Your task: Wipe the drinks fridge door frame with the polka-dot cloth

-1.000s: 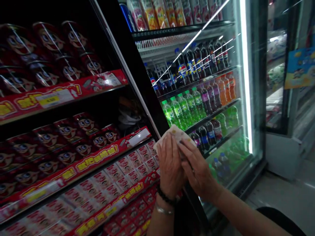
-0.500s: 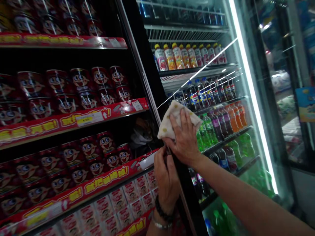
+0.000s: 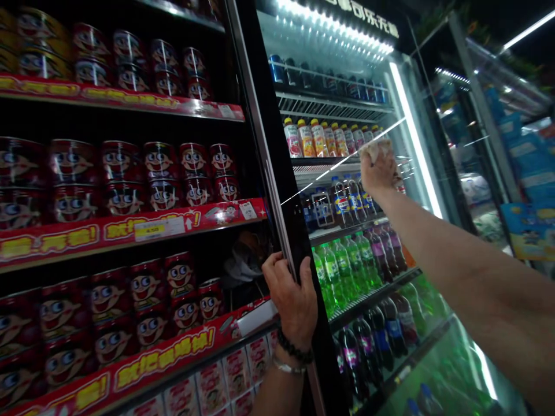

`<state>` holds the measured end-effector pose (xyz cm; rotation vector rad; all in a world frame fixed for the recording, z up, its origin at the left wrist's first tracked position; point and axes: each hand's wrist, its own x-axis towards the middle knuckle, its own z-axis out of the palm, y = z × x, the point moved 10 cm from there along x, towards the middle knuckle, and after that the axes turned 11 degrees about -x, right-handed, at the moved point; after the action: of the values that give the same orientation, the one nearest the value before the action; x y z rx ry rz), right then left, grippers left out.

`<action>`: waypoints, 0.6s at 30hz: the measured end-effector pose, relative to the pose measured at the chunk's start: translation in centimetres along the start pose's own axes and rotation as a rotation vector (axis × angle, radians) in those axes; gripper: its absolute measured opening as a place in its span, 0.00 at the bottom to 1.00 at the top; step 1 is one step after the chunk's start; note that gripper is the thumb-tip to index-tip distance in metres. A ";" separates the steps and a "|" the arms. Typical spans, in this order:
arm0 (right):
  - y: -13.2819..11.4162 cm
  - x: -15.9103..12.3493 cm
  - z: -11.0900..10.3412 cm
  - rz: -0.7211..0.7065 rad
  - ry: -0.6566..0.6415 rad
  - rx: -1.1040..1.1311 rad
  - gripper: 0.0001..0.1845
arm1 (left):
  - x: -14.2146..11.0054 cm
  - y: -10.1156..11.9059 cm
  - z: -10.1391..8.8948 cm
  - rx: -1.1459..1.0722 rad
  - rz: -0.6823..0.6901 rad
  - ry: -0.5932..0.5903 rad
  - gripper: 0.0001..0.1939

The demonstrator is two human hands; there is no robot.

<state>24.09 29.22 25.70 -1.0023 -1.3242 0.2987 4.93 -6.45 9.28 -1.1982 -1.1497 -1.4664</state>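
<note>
Head camera looks at a glass-door drinks cooler beside a black-framed shelf unit. The hands are well apart. The left hand (image 3: 289, 303) is clamped around the black door frame (image 3: 281, 173) at about waist level of the view, fingers curled round its edge. A black beaded bracelet (image 3: 295, 346) and a silver bracelet (image 3: 288, 366) sit on that wrist. The right arm reaches far up and across, and the right hand (image 3: 378, 170) presses a crumpled pale cloth (image 3: 375, 149) against the glass, level with the shelf of juice bottles (image 3: 318, 138).

Behind the glass, rows of Pepsi bottles (image 3: 342, 202) stand below the juice, with green soda bottles (image 3: 333, 277) and dark cola-type bottles (image 3: 353, 355) lower down. Blue cans (image 3: 276, 68) fill the top shelf under a lit sign (image 3: 359, 17). To the left, red cans with a cartoon face (image 3: 121, 164) stand on black shelves edged by a red shelf strip (image 3: 150, 229) carrying a yellow price tag (image 3: 150, 229). Printed white boxes (image 3: 212, 387) sit below. Another cooler with blue packages (image 3: 518, 231) stands at right.
</note>
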 end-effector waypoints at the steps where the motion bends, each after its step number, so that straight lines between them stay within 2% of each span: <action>1: 1.4 -0.2 -0.1 0.037 0.023 0.015 0.38 | -0.1 0.1 0.0 0.036 0.020 0.005 0.13; 3: 2.4 -1.2 -0.1 0.071 0.053 0.037 0.38 | -0.4 0.5 -0.1 0.101 0.076 0.027 0.14; 5: 0.4 -2.8 0.4 0.031 0.037 0.022 0.38 | -0.5 0.8 -0.4 0.129 0.115 0.043 0.16; 7: -4.9 -5.0 0.6 -0.155 0.036 -0.014 0.38 | -0.4 0.8 -0.5 0.133 0.117 0.043 0.18; 10: -15.7 -10.2 0.3 -0.646 0.085 -0.066 0.39 | -0.1 0.4 -0.6 0.119 0.078 0.034 0.19; 11: -18.6 -11.9 0.1 -0.781 0.103 -0.075 0.39 | 0.0 0.2 -0.6 0.111 0.057 0.033 0.20; 13: -22.5 -13.6 -0.4 -0.950 0.120 -0.091 0.39 | 0.0 0.0 -0.6 0.107 0.035 0.031 0.29; 15: -24.0 -12.6 -0.9 -0.999 0.130 -0.097 0.38 | 0.0 -0.2 -0.6 0.137 0.023 0.023 0.36; 16: -24.0 -11.0 -1.1 -0.993 0.133 -0.093 0.37 | 0.0 -0.3 -0.6 0.160 0.010 0.020 0.37; 18: -22.8 -6.3 -1.0 -0.925 0.140 -0.102 0.37 | 0.2 -0.8 -0.7 0.189 -0.040 0.021 0.37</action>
<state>15.37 11.43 38.60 -0.3965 -1.5374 -0.5343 4.04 -7.01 9.27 -1.0330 -1.2738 -1.3638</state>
